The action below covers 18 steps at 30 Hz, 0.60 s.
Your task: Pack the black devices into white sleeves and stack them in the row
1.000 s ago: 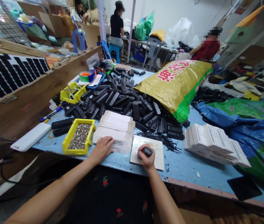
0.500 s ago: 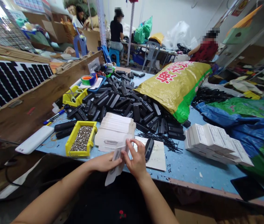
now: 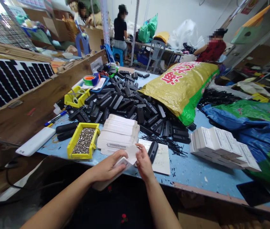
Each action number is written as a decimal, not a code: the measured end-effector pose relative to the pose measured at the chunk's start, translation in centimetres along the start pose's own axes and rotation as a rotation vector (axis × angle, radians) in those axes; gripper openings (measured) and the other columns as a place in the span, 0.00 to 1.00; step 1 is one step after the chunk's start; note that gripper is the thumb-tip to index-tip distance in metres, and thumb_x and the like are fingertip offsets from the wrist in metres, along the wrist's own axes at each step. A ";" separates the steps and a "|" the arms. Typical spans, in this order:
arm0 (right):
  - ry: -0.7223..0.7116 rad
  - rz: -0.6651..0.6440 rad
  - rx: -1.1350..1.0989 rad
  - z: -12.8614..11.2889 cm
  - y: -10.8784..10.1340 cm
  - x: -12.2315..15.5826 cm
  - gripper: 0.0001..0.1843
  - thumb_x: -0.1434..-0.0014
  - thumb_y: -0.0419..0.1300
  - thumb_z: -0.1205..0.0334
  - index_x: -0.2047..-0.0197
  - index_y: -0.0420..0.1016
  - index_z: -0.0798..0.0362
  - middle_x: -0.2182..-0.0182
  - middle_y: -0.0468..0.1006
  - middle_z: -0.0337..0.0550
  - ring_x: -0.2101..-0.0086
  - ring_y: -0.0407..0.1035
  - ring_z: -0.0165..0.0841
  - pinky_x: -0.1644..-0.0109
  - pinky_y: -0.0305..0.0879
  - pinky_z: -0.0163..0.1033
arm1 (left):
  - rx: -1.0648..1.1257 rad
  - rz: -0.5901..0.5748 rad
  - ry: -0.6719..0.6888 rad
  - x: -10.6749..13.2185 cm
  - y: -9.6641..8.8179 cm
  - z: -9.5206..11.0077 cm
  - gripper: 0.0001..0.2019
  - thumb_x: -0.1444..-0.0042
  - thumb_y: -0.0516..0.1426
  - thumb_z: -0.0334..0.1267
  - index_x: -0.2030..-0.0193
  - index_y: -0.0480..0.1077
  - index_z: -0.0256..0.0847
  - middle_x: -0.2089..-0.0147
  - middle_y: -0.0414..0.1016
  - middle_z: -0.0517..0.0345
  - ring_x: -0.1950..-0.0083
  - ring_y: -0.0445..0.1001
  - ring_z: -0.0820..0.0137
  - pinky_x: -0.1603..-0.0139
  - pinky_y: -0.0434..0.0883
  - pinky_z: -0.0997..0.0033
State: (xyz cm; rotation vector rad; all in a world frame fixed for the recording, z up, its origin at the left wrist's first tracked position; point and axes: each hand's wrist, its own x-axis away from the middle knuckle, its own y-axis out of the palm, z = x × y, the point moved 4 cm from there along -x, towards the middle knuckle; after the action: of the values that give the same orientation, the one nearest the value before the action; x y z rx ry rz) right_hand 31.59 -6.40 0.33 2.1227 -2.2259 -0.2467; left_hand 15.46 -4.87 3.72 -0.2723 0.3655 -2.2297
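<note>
From here I see matt white card on the box, smooth dark plastic cases, a glossy, crinkled sack, shiny metal bits, a yellow plastic bin and rough wood boarding.

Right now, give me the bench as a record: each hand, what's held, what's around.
left hand: wrapped around white box
right hand: at the box's open end; grip unclear
beside right hand: black case on white board
ahead: stack of flat cartons, pile of black cases behind
left side: yellow tray of metal bits
right side: stacked boxes
</note>
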 end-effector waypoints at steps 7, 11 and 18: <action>-0.115 -0.247 0.114 -1.8 2.0 0.6 0.17 0.39 0.55 0.51 0.50 0.75 0.45 0.49 0.74 0.45 0.47 0.66 0.40 0.41 0.60 0.50 | 0.112 0.225 -0.139 -1.2 2.4 -1.1 0.52 0.59 0.64 0.36 0.32 0.37 0.42 0.48 0.70 0.46 0.52 0.74 0.62 0.51 0.69 0.65; -0.199 -0.155 0.241 -2.3 2.0 1.1 0.17 0.36 0.51 0.59 0.46 0.72 0.44 0.48 0.73 0.43 0.46 0.65 0.38 0.40 0.59 0.51 | 0.142 0.168 -0.144 -1.4 2.7 -1.2 0.49 0.60 0.64 0.35 0.32 0.42 0.43 0.50 0.73 0.49 0.52 0.74 0.61 0.48 0.68 0.63; -0.261 -0.414 1.028 -1.3 -6.7 -0.5 0.31 0.48 0.52 0.77 0.42 0.67 0.45 0.37 0.58 0.45 0.36 0.46 0.45 0.36 0.40 0.64 | 0.698 0.227 -0.429 0.0 0.2 -5.2 0.42 0.53 0.62 0.39 0.34 0.44 0.50 0.49 0.73 0.50 0.51 0.74 0.61 0.48 0.69 0.55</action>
State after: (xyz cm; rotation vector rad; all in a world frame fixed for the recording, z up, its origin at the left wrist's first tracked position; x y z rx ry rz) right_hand 38.43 -6.30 0.59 3.1852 -2.2639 0.8499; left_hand 13.97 -4.07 -1.21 -0.2991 -0.5775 -1.8742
